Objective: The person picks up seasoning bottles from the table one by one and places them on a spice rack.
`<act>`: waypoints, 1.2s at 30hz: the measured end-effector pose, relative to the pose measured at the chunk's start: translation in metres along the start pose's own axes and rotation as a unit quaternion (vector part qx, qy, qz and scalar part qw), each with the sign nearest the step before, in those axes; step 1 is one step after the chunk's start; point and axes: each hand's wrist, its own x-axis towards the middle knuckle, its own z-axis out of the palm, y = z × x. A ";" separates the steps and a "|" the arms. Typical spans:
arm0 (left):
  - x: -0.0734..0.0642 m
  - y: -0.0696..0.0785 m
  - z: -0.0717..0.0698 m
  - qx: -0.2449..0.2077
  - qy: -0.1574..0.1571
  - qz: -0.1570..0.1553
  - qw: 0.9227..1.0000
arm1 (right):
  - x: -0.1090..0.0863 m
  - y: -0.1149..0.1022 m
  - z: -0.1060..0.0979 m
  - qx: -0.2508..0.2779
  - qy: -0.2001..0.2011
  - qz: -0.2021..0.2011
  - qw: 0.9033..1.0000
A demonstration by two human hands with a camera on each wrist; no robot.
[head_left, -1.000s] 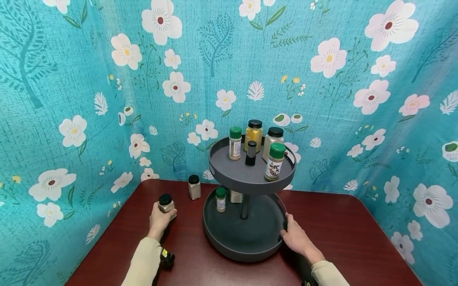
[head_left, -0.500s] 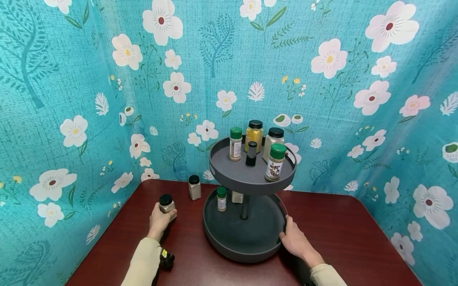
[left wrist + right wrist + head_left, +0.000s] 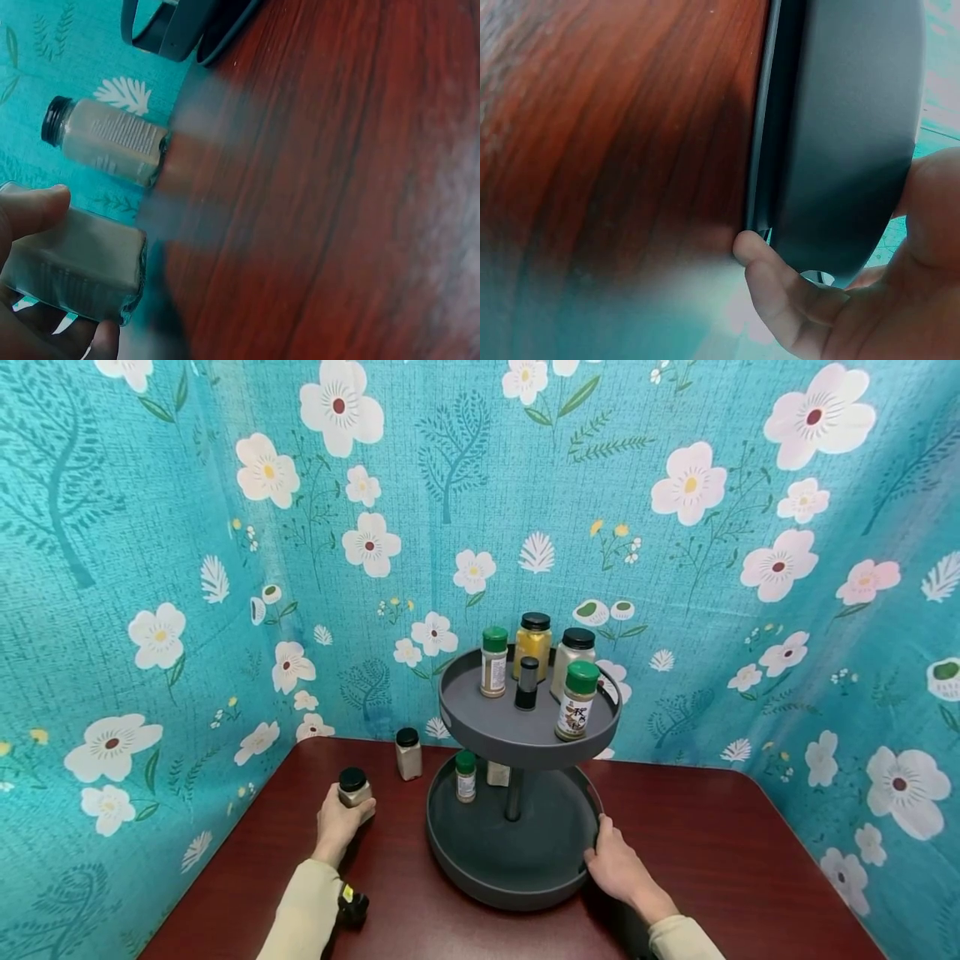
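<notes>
My left hand (image 3: 341, 818) holds a square spice jar (image 3: 355, 789) with a black lid and pale powder, thumb on one side and fingers on the other. In the left wrist view this jar (image 3: 82, 262) is tilted, its base over the table. My right hand (image 3: 618, 864) grips the right rim of the lower tier of a dark grey two-tier turntable (image 3: 517, 897). In the right wrist view, its fingertips (image 3: 751, 246) curl at the underside of the tier's wall (image 3: 847, 127). A green-capped jar (image 3: 466, 781) and a partly hidden pale jar (image 3: 498, 774) stand on that tier.
Another black-lidded jar (image 3: 408, 756) stands on the dark red table (image 3: 690, 827), left of the turntable. The upper tier (image 3: 528, 739) bears several jars, including a yellow one (image 3: 532, 652) and a green-capped one (image 3: 574, 706). A flowered teal cloth (image 3: 420, 568) hangs behind.
The lower tier has turned slightly: its jars shifted a little right, and my right hand on its rim came slightly nearer. My left hand and its jar moved slightly right. The upper tier stayed put.
</notes>
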 end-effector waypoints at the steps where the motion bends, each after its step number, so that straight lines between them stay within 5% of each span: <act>1: 0.000 0.001 0.001 0.002 0.001 0.003 1.000 | 0.001 0.000 0.000 -0.001 -0.003 0.003 1.000; 36: -0.015 0.050 0.015 0.008 -0.004 0.078 0.997 | -0.003 -0.008 0.002 -0.040 0.016 0.007 0.999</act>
